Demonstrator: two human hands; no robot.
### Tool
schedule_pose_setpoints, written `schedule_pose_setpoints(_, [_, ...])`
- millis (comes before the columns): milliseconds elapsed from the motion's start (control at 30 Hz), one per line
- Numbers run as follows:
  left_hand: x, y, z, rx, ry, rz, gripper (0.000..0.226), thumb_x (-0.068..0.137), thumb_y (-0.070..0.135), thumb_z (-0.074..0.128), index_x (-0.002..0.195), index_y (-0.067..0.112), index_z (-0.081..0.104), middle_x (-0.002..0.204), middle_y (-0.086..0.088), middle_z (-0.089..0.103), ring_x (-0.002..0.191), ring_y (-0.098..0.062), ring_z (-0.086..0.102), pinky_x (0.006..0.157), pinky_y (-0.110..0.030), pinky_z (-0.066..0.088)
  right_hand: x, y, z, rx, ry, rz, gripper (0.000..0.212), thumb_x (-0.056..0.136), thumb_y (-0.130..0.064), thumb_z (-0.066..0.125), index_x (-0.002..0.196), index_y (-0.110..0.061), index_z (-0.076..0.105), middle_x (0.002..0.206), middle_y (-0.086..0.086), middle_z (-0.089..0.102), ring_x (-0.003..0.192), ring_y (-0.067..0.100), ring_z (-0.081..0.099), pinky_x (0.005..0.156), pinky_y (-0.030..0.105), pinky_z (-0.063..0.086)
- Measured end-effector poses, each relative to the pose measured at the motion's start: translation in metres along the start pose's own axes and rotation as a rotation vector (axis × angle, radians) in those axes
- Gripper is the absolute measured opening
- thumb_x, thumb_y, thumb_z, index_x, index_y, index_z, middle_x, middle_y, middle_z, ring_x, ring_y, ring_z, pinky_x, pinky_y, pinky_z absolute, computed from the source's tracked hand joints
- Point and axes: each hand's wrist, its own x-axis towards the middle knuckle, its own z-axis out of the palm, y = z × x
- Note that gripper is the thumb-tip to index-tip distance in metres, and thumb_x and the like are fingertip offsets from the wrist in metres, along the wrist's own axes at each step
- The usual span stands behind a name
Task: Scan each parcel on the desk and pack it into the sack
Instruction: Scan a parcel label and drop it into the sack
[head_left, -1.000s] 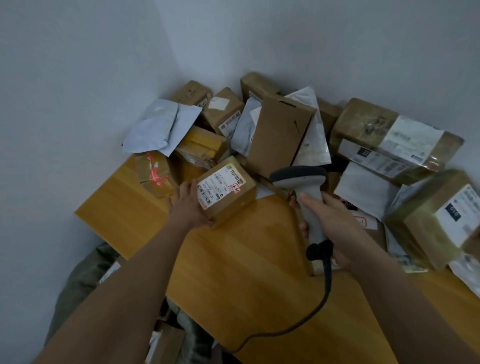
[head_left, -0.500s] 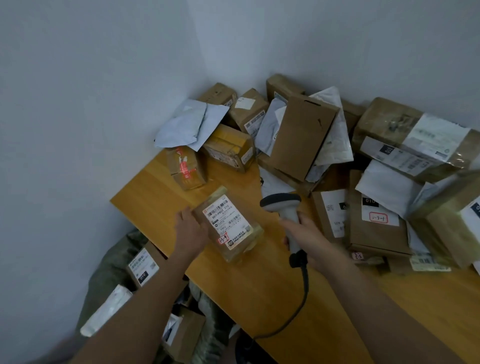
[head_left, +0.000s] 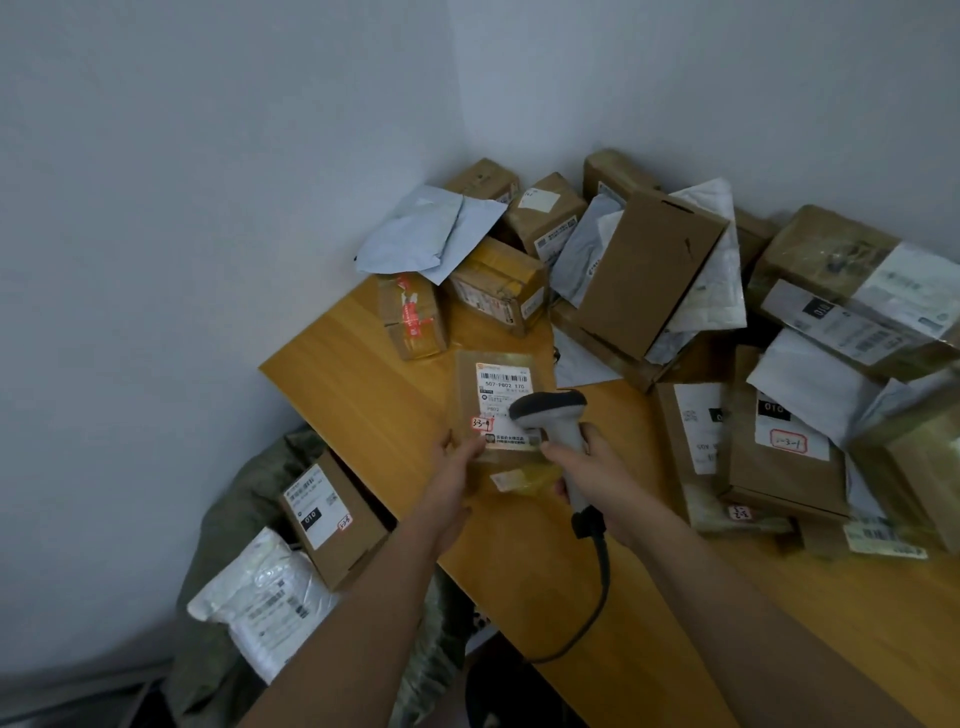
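My left hand (head_left: 457, 460) grips the near left corner of a small taped cardboard parcel (head_left: 467, 384), tilted up so its white barcode label faces me. My right hand (head_left: 587, 467) holds a grey handheld scanner (head_left: 550, 415) by its handle, with the scanner head right over the lower part of the label. The scanner's black cable (head_left: 597, 597) loops down over the wooden desk (head_left: 374, 395). A green sack (head_left: 228, 519) sits on the floor left of the desk, holding a cardboard box (head_left: 332, 519) and a white mailer (head_left: 265, 597).
Several cardboard boxes and grey or white mailers are piled in the desk's far corner (head_left: 649, 270) and along its right side (head_left: 779, 441). Walls close in behind and to the left. A red-taped box (head_left: 413, 317) stands near the left edge.
My left hand pulled the parcel off the pile toward me and turned its label up. The scanner moved left over the label. My view shifted left, bringing the sack into sight.
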Motion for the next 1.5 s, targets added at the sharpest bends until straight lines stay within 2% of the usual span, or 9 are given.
schedule_pose_setpoints(67, [-0.006, 0.01, -0.002, -0.043, 0.003, 0.033, 0.07, 0.09, 0.031, 0.063, 0.147, 0.029, 0.022, 0.12, 0.0, 0.055, 0.106, -0.021, 0.054, 0.091, -0.04, 0.046, -0.006, -0.006, -0.003, 0.023, 0.001, 0.001, 0.02, 0.097, -0.027, 0.06, 0.114, -0.026, 0.051, 0.098, 0.004, 0.06, 0.059, 0.011, 0.056, 0.053, 0.023, 0.049])
schedule_pose_setpoints(133, [-0.01, 0.018, -0.004, -0.098, 0.033, 0.056, 0.065, 0.09, 0.023, 0.064, 0.143, 0.024, 0.026, 0.114, -0.001, 0.054, 0.096, -0.018, 0.054, 0.077, -0.034, 0.048, -0.011, -0.016, -0.006, 0.067, 0.003, -0.006, 0.023, 0.096, -0.03, 0.06, 0.117, -0.02, 0.054, 0.099, 0.007, 0.06, 0.063, 0.013, 0.057, 0.056, 0.024, 0.05])
schedule_pose_setpoints(333, [-0.023, 0.031, -0.012, -0.201, 0.093, 0.127, 0.071, 0.087, 0.013, 0.069, 0.141, 0.023, 0.025, 0.111, -0.005, 0.055, 0.099, -0.022, 0.058, 0.099, -0.045, 0.048, -0.03, -0.072, -0.015, 0.195, 0.018, -0.015, 0.048, 0.097, -0.046, 0.055, 0.127, -0.009, 0.055, 0.094, 0.014, 0.057, 0.053, 0.015, 0.06, 0.048, 0.027, 0.048])
schedule_pose_setpoints(433, [-0.028, 0.038, -0.018, -0.256, 0.14, 0.155, 0.076, 0.085, 0.009, 0.07, 0.144, 0.021, 0.023, 0.12, -0.008, 0.053, 0.098, -0.023, 0.059, 0.096, -0.045, 0.05, -0.053, -0.102, -0.019, 0.202, -0.026, -0.116, 0.041, 0.102, -0.041, 0.049, 0.127, -0.009, 0.053, 0.105, 0.015, 0.057, 0.054, 0.015, 0.057, 0.054, 0.031, 0.047])
schedule_pose_setpoints(500, [-0.03, 0.044, -0.021, -0.284, 0.172, 0.167, 0.074, 0.087, 0.008, 0.069, 0.144, 0.02, 0.023, 0.112, -0.006, 0.054, 0.094, -0.021, 0.058, 0.093, -0.043, 0.049, -0.072, -0.118, -0.02, 0.186, -0.064, -0.198, 0.035, 0.102, -0.04, 0.047, 0.118, -0.011, 0.057, 0.109, 0.014, 0.057, 0.054, 0.014, 0.055, 0.055, 0.03, 0.046])
schedule_pose_setpoints(833, [-0.03, 0.064, -0.035, -0.37, 0.239, 0.201, 0.077, 0.087, 0.008, 0.068, 0.147, 0.017, 0.02, 0.116, -0.008, 0.05, 0.088, -0.021, 0.055, 0.092, -0.042, 0.046, -0.143, -0.156, -0.018, 0.201, -0.12, -0.353, 0.039, 0.1, -0.036, 0.05, 0.121, -0.005, 0.058, 0.104, 0.012, 0.059, 0.053, 0.012, 0.052, 0.051, 0.025, 0.047])
schedule_pose_setpoints(933, [-0.028, 0.067, -0.038, -0.392, 0.247, 0.195, 0.078, 0.087, 0.009, 0.069, 0.147, 0.018, 0.02, 0.118, -0.009, 0.052, 0.094, -0.024, 0.056, 0.1, -0.048, 0.046, -0.156, -0.16, -0.019, 0.215, -0.123, -0.37, 0.039, 0.099, -0.035, 0.05, 0.12, -0.003, 0.058, 0.101, 0.012, 0.06, 0.051, 0.012, 0.051, 0.051, 0.025, 0.046])
schedule_pose_setpoints(1333, [-0.019, 0.074, -0.049, -0.434, 0.26, 0.202, 0.081, 0.086, 0.007, 0.069, 0.147, 0.018, 0.018, 0.131, -0.011, 0.047, 0.107, -0.027, 0.054, 0.1, -0.049, 0.047, -0.168, -0.167, -0.016, 0.213, -0.126, -0.374, 0.039, 0.099, -0.036, 0.05, 0.118, -0.004, 0.059, 0.097, 0.012, 0.062, 0.051, 0.012, 0.052, 0.05, 0.023, 0.046])
schedule_pose_setpoints(1500, [-0.018, 0.069, -0.054, -0.471, 0.253, 0.202, 0.079, 0.087, 0.007, 0.067, 0.147, 0.017, 0.017, 0.121, -0.01, 0.046, 0.101, -0.026, 0.054, 0.095, -0.047, 0.05, -0.164, -0.165, -0.011, 0.215, -0.146, -0.364, 0.042, 0.099, -0.036, 0.05, 0.123, -0.002, 0.057, 0.098, 0.012, 0.061, 0.052, 0.012, 0.051, 0.051, 0.023, 0.046])
